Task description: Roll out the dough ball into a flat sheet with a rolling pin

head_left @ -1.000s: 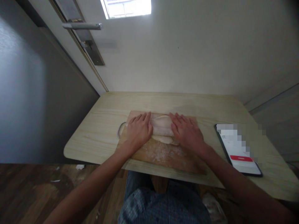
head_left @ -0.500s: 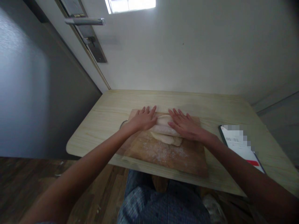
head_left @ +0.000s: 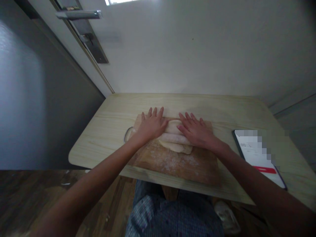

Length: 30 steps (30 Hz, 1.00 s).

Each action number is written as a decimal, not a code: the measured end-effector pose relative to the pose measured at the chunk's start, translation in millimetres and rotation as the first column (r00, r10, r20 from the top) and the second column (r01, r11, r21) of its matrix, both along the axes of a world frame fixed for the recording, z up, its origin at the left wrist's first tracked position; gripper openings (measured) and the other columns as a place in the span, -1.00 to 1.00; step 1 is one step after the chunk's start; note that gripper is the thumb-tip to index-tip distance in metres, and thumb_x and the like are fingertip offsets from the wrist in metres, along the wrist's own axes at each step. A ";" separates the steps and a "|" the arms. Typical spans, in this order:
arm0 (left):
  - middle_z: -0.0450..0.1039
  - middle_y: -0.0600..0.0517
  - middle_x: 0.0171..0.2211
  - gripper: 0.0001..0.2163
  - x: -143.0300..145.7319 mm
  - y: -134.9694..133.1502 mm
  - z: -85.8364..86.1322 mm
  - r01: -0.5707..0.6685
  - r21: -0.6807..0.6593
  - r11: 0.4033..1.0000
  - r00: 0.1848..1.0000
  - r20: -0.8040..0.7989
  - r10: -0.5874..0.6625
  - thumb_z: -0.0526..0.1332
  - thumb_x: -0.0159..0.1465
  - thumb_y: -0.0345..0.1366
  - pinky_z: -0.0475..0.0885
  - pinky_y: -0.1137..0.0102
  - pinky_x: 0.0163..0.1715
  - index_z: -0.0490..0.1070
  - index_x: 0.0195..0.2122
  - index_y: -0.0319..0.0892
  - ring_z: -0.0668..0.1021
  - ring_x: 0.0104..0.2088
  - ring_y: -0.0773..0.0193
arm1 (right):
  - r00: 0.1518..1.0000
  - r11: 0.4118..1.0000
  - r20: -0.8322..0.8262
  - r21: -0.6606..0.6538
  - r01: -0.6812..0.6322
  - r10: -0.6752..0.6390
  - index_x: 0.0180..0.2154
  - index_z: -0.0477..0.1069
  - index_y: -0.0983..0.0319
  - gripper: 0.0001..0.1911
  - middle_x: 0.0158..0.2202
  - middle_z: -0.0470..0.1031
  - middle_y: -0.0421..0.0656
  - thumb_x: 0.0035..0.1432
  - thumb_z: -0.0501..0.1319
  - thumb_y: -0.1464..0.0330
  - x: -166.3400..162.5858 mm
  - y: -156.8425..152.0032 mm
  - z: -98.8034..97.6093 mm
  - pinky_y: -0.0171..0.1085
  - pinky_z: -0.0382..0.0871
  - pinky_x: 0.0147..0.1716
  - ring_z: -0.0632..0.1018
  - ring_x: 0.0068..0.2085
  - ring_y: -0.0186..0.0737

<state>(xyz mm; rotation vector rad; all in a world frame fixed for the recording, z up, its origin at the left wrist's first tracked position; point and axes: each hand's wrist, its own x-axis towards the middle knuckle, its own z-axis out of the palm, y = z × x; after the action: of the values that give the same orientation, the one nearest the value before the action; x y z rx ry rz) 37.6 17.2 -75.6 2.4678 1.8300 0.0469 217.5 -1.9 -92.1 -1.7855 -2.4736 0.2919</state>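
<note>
Both hands lie palm down over a flour-dusted rolling pin [head_left: 174, 138] that crosses a flattened piece of dough [head_left: 175, 147]. My left hand [head_left: 154, 123] covers the pin's left end, with its fingers spread and pointing away from me. Over the right end rests my right hand [head_left: 195, 129], its fingers also stretched out and apart. Dough shows on both the near and far sides of the pin. Beneath is a wooden cutting board [head_left: 197, 174], with loose flour [head_left: 170, 162] scattered on its near part. The palms hide the pin's ends.
The board lies on a light wooden table [head_left: 98, 131], and a metal ring handle [head_left: 127, 134] shows at its left. A phone [head_left: 261, 158] with a lit screen lies to the right. Behind the table stands a white door [head_left: 192, 65] with a lever handle [head_left: 79, 14].
Both hands stay on the rolling pin and have shifted very little over the dough. The camera view has tilted down slightly, so the door handle sits higher in view.
</note>
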 end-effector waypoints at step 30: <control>0.03 -0.03 0.12 -0.49 -4.5 -49.1 -1.0 0.015 0.238 0.971 0.999 -0.041 -0.005 -0.12 0.14 -0.27 -0.12 0.11 0.05 -0.16 0.15 -0.17 0.04 0.12 0.11 | 0.992 0.950 0.119 0.303 -0.074 0.039 0.11 -0.04 0.20 -0.52 0.14 -0.01 -0.03 0.14 -0.17 0.28 -15.1 -47.6 15.0 0.03 -0.18 0.03 0.00 0.14 -0.08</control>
<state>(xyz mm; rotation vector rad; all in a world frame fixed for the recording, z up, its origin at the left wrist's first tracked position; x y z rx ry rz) 33.1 -31.9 -76.6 2.6521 1.9319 0.2318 202.4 -49.5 -77.1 -1.6446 -2.4782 -0.1878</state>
